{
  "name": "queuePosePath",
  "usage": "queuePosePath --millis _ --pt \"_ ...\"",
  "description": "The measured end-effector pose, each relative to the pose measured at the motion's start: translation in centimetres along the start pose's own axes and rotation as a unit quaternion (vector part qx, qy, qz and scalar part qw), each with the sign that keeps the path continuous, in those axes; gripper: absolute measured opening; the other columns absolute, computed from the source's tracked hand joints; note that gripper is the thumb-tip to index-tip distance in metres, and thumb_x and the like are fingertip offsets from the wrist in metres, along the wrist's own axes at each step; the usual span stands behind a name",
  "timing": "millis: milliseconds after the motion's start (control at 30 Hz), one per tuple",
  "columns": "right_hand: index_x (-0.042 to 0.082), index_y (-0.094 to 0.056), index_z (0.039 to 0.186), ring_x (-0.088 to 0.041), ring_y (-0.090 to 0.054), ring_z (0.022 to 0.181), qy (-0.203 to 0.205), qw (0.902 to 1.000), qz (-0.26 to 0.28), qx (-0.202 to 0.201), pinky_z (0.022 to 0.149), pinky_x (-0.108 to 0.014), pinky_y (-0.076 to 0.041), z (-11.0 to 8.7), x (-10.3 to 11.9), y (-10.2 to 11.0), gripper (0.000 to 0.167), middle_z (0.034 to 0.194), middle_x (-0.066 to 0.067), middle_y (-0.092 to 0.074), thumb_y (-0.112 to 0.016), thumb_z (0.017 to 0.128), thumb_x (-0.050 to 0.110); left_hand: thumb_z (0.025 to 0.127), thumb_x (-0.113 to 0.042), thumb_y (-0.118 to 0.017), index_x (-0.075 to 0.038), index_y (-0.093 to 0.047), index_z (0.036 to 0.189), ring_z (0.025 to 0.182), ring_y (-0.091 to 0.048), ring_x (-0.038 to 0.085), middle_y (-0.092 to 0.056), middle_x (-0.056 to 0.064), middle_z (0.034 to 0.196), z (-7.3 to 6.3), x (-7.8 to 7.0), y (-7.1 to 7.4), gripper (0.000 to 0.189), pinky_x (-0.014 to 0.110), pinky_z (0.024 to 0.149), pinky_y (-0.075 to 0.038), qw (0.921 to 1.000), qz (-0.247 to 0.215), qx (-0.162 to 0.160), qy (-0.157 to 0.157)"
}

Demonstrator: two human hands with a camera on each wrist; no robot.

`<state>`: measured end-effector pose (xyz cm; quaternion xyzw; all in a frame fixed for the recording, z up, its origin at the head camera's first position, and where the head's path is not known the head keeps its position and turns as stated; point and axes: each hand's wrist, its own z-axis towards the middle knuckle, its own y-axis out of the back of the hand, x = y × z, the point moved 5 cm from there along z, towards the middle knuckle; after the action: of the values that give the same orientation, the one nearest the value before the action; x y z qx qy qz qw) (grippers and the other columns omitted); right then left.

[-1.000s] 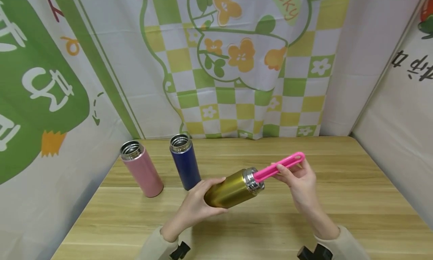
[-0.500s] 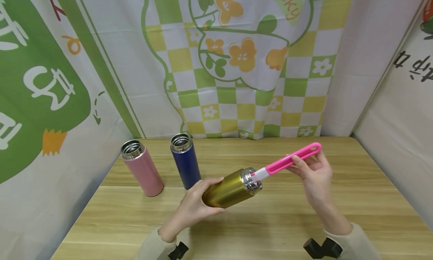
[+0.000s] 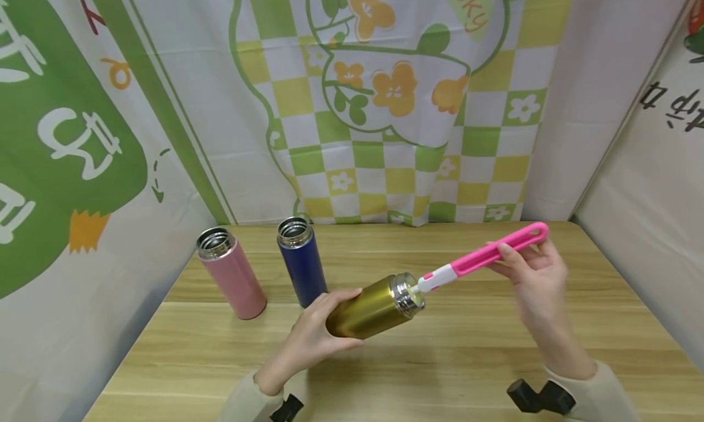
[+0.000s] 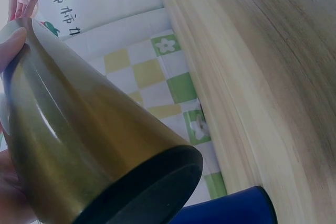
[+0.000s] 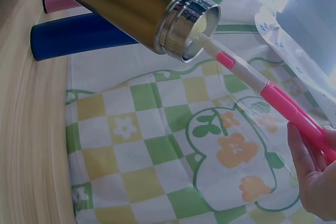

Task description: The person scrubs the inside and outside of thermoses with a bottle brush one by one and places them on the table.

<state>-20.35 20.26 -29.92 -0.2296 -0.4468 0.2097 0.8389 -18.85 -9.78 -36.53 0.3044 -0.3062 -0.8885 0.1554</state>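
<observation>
My left hand (image 3: 319,327) grips a gold thermos bottle (image 3: 365,309) around its lower body, tilted with its steel mouth toward the right. In the left wrist view the dark base of the bottle (image 4: 152,187) faces the camera. My right hand (image 3: 536,281) pinches the pink handle of a bottle brush (image 3: 478,257) between thumb and fingers. Its white neck runs into the bottle's mouth. A pale yellowish head shows just inside the rim (image 5: 202,22) in the right wrist view; the rest of that head is hidden in the bottle.
An uncapped pink bottle (image 3: 233,278) stands at the left of the wooden table (image 3: 495,361). Beside it is an uncapped blue bottle (image 3: 302,266), close behind my left hand. A checkered, flowered cloth (image 3: 385,165) hangs along the table's back edge, with printed cloth at both sides.
My right hand has drawn the bottle brush outward, up and to the right, so its white neck and part of its head now show. The gold bottle has shifted slightly left in my left hand.
</observation>
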Motion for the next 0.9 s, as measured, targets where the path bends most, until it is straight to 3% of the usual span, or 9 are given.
queuePosePath --millis 500,767,900 --pt "-0.009 -0.048 0.096 -0.03 -0.064 0.076 0.01 0.9991 0.027 -0.03 0.067 -0.039 -0.047 0.5 1.6 1.2 0.02 0.08 -0.02 -0.062 -0.046 0.08 -0.02 0.053 -0.024 -0.084 -0.015 -0.05 0.122 0.09 -0.052 0.013 -0.059 0.0 0.112 -0.4 0.2 0.2 0.077 0.027 0.071 -0.044 0.9997 0.012 0.016 0.012" --pt "-0.006 -0.047 0.099 -0.029 -0.064 0.078 -0.002 0.9995 0.027 -0.018 0.07 -0.038 -0.047 0.4 1.7 1.3 0.021 0.081 -0.018 -0.062 -0.047 0.081 -0.018 0.049 -0.023 -0.086 -0.012 -0.053 0.118 0.089 -0.054 0.014 -0.059 0.001 0.11 -0.2 -0.3 0.0 0.077 0.027 0.072 -0.045 0.9997 0.018 -0.006 -0.016" --pt "-0.005 -0.046 0.102 -0.029 -0.064 0.08 -0.006 0.9996 0.027 -0.008 0.071 -0.038 -0.047 0.3 1.6 1.4 0.024 0.084 -0.018 -0.061 -0.046 0.082 -0.017 0.048 -0.024 -0.086 -0.012 -0.054 0.116 0.087 -0.053 0.013 -0.06 0.001 0.108 -0.2 -0.4 -0.2 0.077 0.026 0.071 -0.046 0.9996 0.021 -0.012 -0.014"
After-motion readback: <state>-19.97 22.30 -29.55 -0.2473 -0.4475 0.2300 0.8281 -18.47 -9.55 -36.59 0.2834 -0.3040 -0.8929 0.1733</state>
